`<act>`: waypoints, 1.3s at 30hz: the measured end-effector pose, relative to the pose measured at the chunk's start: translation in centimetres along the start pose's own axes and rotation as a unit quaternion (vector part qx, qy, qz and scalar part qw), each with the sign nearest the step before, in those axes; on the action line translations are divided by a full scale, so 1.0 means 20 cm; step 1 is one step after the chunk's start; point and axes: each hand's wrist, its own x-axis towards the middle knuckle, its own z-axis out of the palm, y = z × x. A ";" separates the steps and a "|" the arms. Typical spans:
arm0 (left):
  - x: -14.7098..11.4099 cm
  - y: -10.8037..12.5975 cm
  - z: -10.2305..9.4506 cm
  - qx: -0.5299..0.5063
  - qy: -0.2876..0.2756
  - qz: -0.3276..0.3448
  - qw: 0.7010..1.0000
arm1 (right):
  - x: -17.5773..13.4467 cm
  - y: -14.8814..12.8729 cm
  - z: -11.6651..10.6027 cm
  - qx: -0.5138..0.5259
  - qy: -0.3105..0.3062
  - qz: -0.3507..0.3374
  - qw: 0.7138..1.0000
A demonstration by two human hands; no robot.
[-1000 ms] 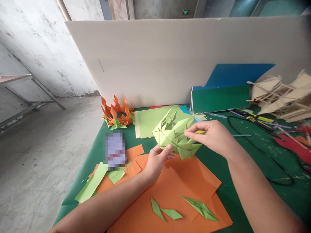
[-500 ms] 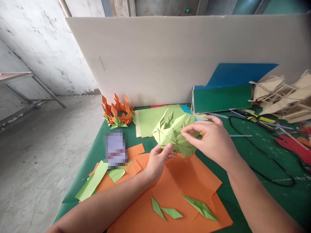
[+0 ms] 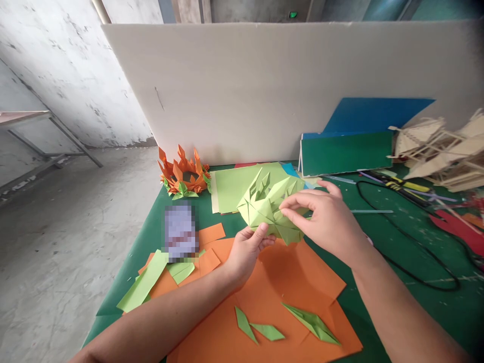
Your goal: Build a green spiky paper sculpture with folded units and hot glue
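Note:
A light green folded-paper crown point(image 3: 260, 209) with pointed tips is held up above the orange paper sheets point(image 3: 242, 302). My left hand point(image 3: 249, 247) grips its lower edge, thumb in front and fingers beneath. With thumb and forefinger pinched together, my right hand point(image 3: 321, 217) touches the crown's right side at one of its folds; the exact bit between the fingertips is hard to make out. Nearer to me on the orange paper lie a long green folded piece point(image 3: 312, 322) and two small green folded pieces point(image 3: 267, 331).
An orange paper crown point(image 3: 183, 174) stands at the back left, behind a blurred-out rectangular object point(image 3: 181, 232). Green paper sheets point(image 3: 234, 186) lie behind my hands. To the right are a black cable point(image 3: 423, 252), tools and a wooden stick model point(image 3: 438, 151). A white board point(image 3: 264, 91) closes off the back.
My right hand has shifted slightly left along the green crown, its fingers still pinched. The left hand and the crown have hardly moved.

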 end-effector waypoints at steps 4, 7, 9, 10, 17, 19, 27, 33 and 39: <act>0.00 0.01 0.01 -0.004 0.000 -0.002 1.000 | 0.00 0.00 0.00 -0.020 -0.003 -0.002 1.000; 0.00 0.01 0.01 -0.012 0.008 -0.001 1.000 | 0.00 0.00 0.00 -0.051 0.002 -0.013 0.999; 0.00 0.01 0.01 -0.014 0.007 0.000 1.000 | 0.00 -0.01 0.01 -0.071 0.007 -0.023 0.997; 0.01 0.01 0.00 -0.014 0.004 0.000 1.000 | 0.00 -0.01 0.01 -0.080 0.011 -0.028 0.996; 0.01 0.00 0.00 -0.019 0.002 -0.004 1.000 | 0.00 0.00 0.04 -0.106 0.039 -0.035 0.993; 0.02 0.00 -0.01 -0.021 -0.005 -0.001 1.000 | 0.00 0.00 0.05 -0.110 0.049 -0.037 0.992; 0.01 0.00 -0.01 -0.001 -0.023 0.017 1.000 | -0.01 -0.01 0.10 -0.125 0.089 -0.052 0.987; 0.01 0.00 -0.02 0.013 -0.041 0.021 0.999 | -0.01 -0.05 0.10 -0.125 0.090 -0.088 0.984; 0.02 0.00 -0.01 -0.010 -0.025 0.016 1.000 | 0.00 -0.04 0.12 -0.079 0.091 -0.070 0.990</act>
